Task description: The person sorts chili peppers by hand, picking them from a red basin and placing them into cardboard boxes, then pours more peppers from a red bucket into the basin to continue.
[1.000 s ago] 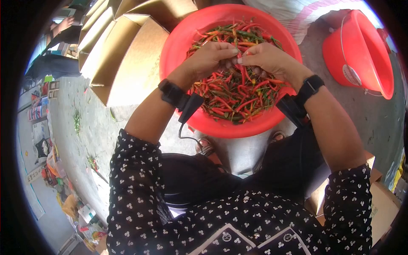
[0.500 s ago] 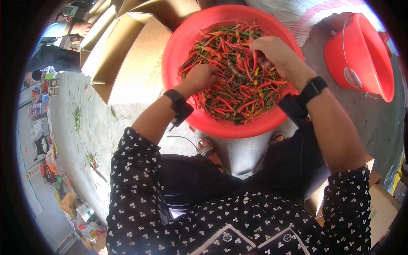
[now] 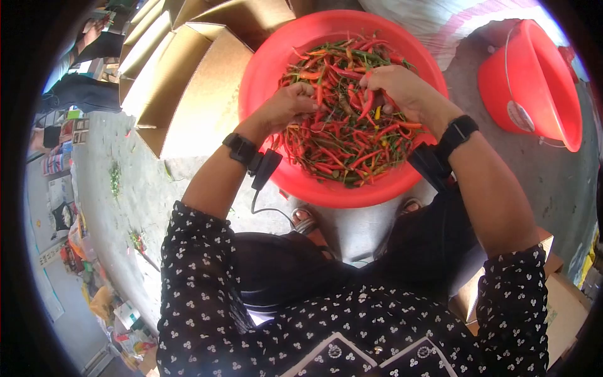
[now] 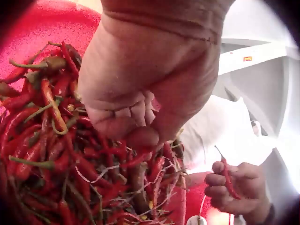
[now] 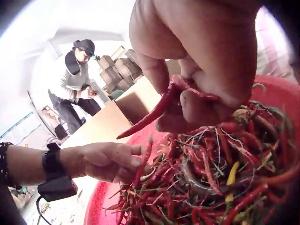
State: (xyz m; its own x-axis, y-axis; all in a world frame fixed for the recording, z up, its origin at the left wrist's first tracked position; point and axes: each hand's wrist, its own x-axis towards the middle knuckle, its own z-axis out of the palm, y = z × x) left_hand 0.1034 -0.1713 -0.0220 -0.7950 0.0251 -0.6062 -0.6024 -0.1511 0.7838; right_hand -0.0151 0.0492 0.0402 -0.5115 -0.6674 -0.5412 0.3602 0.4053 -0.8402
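A wide red plastic basin [image 3: 257, 63] holds a heap of red chili peppers [image 3: 339, 154], mixed with green and brown stems. Over its left side, my left hand [image 3: 286, 110] pinches a red chili [image 5: 144, 161] between thumb and fingertips, close above the heap. Opposite it, my right hand [image 3: 402, 91] grips red chilies; one long chili [image 5: 150, 117] sticks out from its fingers in the right wrist view. The same hand shows low in the left wrist view with a red chili [image 4: 227, 180] lying across the fingers. A yellow chili [image 5: 231, 180] lies on the heap.
Open cardboard boxes [image 3: 201, 94] stand left of the basin. A red bucket [image 3: 524, 88] with a wire handle tilts at the right, near a white woven sack [image 3: 433, 25]. Another person [image 5: 77, 84] stands beyond the boxes. My sandalled feet are just below the basin.
Both hands were together over the middle of the basin; they have parted. The left hand dipped into the heap at the left, then rose slightly and moved back toward the right hand.
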